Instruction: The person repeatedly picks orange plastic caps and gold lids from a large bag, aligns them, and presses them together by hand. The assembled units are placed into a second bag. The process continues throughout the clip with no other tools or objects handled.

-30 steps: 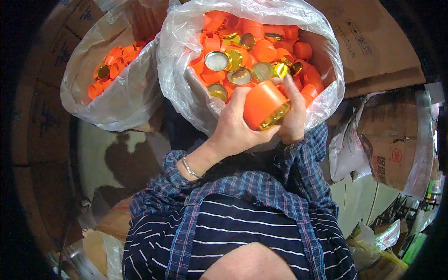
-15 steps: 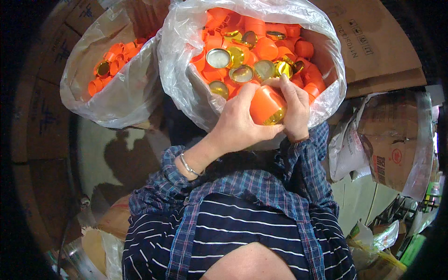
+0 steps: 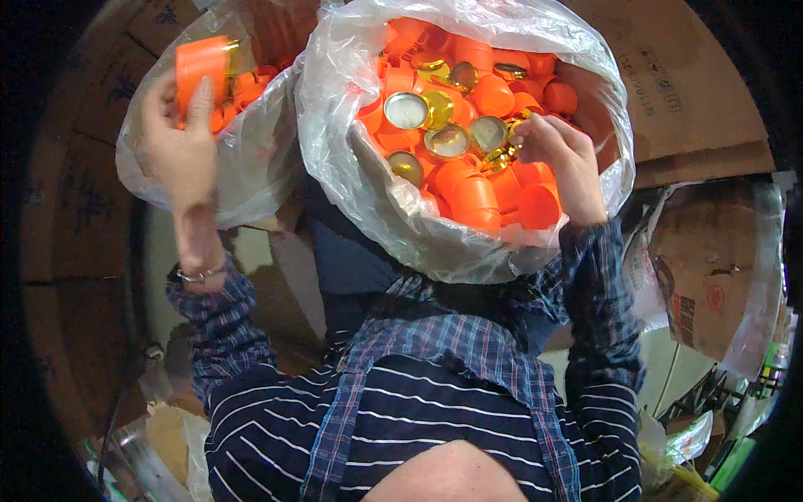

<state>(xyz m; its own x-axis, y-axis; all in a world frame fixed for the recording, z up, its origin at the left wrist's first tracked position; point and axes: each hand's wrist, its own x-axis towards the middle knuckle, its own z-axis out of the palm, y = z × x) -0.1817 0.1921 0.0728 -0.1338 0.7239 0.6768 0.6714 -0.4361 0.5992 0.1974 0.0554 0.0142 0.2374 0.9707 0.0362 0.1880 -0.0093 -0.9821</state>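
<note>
1. Left hand (image 3: 180, 151): raised at the upper left, grip clamped on an orange cap (image 3: 201, 67), thumb and fingers wrapped round its side wall. The cap is held over the mouth of the smaller plastic bag (image 3: 251, 180). A metal bracelet (image 3: 199, 274) sits on the wrist.
2. Smaller plastic bag: clear, at the left, partly filled with orange caps; it touches the larger bag's left side.
3. Right hand (image 3: 569, 163): inside the larger plastic bag (image 3: 401, 222), fingers curled down onto the heap. Grip closing on a small gold-coloured piece (image 3: 502, 155); whether it is fully pinched cannot be told.
4. Larger plastic bag: clear, centre top, open mouth, heaped with orange caps (image 3: 477, 197). Several lie open side up, showing shiny gold liners (image 3: 407, 110).
5. Clothing: plaid shirt sleeves (image 3: 598, 309) over a dark striped top (image 3: 401, 418).
6. Surroundings: cardboard boxes (image 3: 669, 100) behind and to the right of the bags.
</note>
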